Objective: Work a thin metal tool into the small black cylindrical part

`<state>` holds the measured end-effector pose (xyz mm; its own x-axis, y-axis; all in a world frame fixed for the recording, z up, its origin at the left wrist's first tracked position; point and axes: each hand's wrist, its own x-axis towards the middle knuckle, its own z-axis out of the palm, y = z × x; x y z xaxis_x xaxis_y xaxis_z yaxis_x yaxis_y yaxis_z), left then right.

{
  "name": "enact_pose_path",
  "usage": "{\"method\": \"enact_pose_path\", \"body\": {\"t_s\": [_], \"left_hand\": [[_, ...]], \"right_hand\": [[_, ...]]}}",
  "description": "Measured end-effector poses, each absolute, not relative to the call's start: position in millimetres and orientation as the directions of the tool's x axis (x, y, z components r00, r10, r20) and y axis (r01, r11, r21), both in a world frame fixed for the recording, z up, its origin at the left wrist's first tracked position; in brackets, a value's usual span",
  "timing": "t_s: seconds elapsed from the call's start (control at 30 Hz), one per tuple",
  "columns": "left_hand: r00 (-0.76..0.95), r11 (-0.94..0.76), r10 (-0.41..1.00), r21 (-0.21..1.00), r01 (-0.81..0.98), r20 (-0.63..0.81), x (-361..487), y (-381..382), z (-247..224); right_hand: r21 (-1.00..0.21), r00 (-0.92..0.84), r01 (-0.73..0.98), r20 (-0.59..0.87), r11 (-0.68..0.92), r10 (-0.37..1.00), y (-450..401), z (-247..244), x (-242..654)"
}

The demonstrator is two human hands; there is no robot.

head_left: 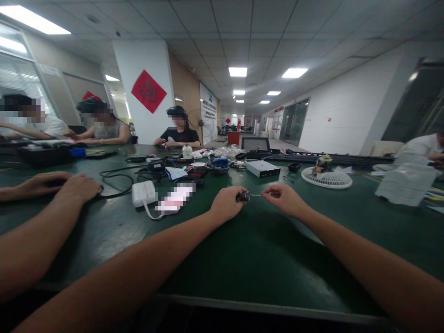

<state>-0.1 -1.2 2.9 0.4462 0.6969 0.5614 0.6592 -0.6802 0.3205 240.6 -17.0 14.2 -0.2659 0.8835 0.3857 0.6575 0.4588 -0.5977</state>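
Observation:
Near the middle of the green table (208, 273), my left hand (227, 203) is closed around a small dark part (243, 196) with a shiny surface. My right hand (279, 199), just to the right, pinches a thin metal rod (255, 194). The rod points left and its far end reaches the dark part; whether it enters the part is too small to tell. Both hands are held a little above the table top.
A co-worker's hands (78, 187) are at the left, beside a black cable (116, 192). Beyond my hands stand a white adapter box (144, 193), a silver drive box (262, 169), a white fan grille (326, 177) and assorted parts. White plastic housing (405, 182) stands at the right.

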Motion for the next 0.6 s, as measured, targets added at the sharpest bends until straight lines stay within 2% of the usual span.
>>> {"method": "enact_pose_path", "body": {"t_s": [0.1,0.2,0.3,0.47,0.53,0.6], "left_hand": [[0.472,-0.696,0.687,0.313,0.646,0.552,1,-2,2],[0.503,-0.712,0.677,0.306,0.632,0.537,1,-3,2],[0.477,-0.689,0.696,0.312,0.654,0.536,1,-4,3],[0.427,-0.642,0.727,0.310,0.702,0.538,1,-4,4],[0.375,-0.602,0.750,0.326,0.729,0.545,0,-2,4],[0.320,-0.557,0.775,0.350,0.753,0.546,-2,0,3]], "right_hand": [[-0.634,-0.333,0.616,0.327,0.466,0.885,-17,14,241],[-0.630,-0.303,0.640,0.319,0.439,0.898,-19,16,240],[-0.524,-0.275,0.744,0.326,0.415,0.904,-22,18,238],[-0.301,-0.273,0.889,0.253,0.344,0.928,-27,23,232],[-0.271,-0.255,0.904,0.275,0.329,0.927,-28,24,233],[-0.302,-0.273,0.890,0.245,0.341,0.930,-28,26,237]]}}
